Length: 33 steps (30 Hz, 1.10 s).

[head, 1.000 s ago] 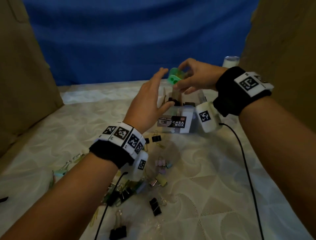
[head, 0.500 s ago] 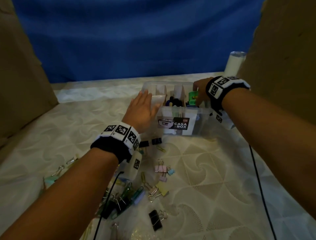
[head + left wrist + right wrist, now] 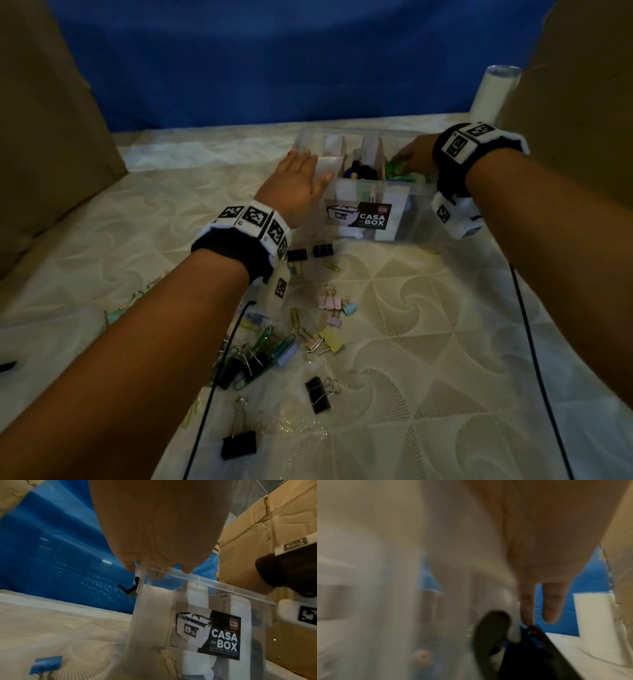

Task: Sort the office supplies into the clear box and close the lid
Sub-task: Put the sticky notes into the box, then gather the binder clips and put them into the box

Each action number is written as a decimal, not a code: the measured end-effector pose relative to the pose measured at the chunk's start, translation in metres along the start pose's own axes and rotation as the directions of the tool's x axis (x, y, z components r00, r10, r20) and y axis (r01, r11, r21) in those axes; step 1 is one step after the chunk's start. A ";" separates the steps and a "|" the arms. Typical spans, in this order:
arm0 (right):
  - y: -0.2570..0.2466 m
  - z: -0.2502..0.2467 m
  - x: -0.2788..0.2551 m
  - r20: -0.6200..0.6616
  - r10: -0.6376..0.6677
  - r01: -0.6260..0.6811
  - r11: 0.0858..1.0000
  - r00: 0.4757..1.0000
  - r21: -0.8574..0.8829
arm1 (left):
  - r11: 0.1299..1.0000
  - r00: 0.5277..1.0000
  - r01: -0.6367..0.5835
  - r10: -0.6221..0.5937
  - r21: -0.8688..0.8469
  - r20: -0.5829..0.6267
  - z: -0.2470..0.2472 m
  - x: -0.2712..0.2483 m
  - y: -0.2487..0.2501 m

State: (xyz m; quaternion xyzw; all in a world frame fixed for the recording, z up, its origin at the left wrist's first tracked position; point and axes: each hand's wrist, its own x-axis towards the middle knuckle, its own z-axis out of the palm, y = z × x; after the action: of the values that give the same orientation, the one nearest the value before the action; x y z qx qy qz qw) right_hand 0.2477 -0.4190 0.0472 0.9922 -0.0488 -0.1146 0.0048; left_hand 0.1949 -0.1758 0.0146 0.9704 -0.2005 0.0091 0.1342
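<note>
Since a second ago the right hand has come down from above the clear box, where it pinched a green item, and now reaches into the box's right-end compartment. The left hand has dropped from a raised, spread pose to the box's left end. The view has also tilted down, so more of the quilted surface shows.

The left hand rests on the box's left rim with fingers straight and together — the left wrist view shows fingertips touching the clear rim. The right hand's fingers point down into the compartment beside the green item; whether they pinch it or have let go, I cannot tell, as the right wrist view is blurred.

The box stands open on the surface, its "CASA BOX" label facing the camera, with dividers inside and dark items in the middle compartment.

Near the camera lie loose supplies: two black binder clips just before the box, pastel binder clips, a heap of paper clips and clips, and more black binder clips — well apart from the box. A white cylinder stands behind the right wrist.
</note>
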 end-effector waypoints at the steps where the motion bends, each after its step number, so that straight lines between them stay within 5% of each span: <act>1: 0.000 0.001 -0.003 -0.001 0.003 -0.003 1.000 1.000 0.025 | 1.000 1.000 -0.010 0.010 0.002 0.003 0.000 -0.001 -0.002; 8: -0.007 0.000 -0.039 -0.005 0.002 -0.002 0.996 1.000 0.094 | 0.995 0.992 -0.075 0.069 0.062 0.104 -0.015 -0.007 -0.013; 11: -0.014 -0.011 -0.069 -0.135 -0.001 0.030 0.977 0.991 0.211 | 0.997 0.995 -0.073 0.073 -0.005 0.061 -0.025 -0.020 -0.023; 13: -0.023 -0.011 -0.093 -0.300 0.002 0.100 0.941 0.954 0.322 | 0.997 0.998 -0.060 0.060 -0.058 0.011 -0.033 -0.038 -0.033; 16: -0.055 0.005 -0.135 -0.580 -0.032 0.281 0.895 0.814 0.346 | 0.997 1.000 -0.029 0.030 -0.071 0.009 -0.041 -0.076 -0.053; 18: -0.080 0.022 -0.155 -0.623 -0.064 0.366 0.855 0.779 0.369 | 0.999 0.998 -0.007 0.009 -0.039 0.061 -0.041 -0.101 -0.069; 20: -0.100 0.037 -0.156 -0.541 -0.147 0.393 0.841 0.828 0.372 | 1.000 0.989 0.027 -0.026 -0.006 0.146 -0.040 -0.123 -0.083; 23: -0.126 0.055 -0.130 -0.231 -0.250 0.298 0.932 0.940 0.207 | 0.996 0.962 0.082 -0.091 0.045 0.259 -0.038 -0.143 -0.095; 26: -0.140 0.074 -0.095 0.015 -0.239 0.239 0.971 0.971 0.014 | 0.993 0.947 0.092 -0.110 0.073 0.303 -0.034 -0.148 -0.098; 29: -0.141 0.092 -0.051 0.059 -0.205 0.211 0.967 0.977 -0.140 | 0.997 0.955 0.036 -0.053 0.063 0.291 -0.028 -0.141 -0.095; 33: -0.159 0.076 -0.092 0.087 -0.204 0.210 0.976 0.975 -0.061 | 0.996 0.961 -0.037 0.014 0.079 0.276 -0.021 -0.122 -0.075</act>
State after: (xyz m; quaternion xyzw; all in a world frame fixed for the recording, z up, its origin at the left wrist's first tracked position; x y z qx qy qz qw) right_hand 0.1566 -0.2512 -0.0094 0.9857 0.0588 -0.1557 0.0255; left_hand 0.1131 -0.0565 0.0063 0.9643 -0.2291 -0.1161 0.0645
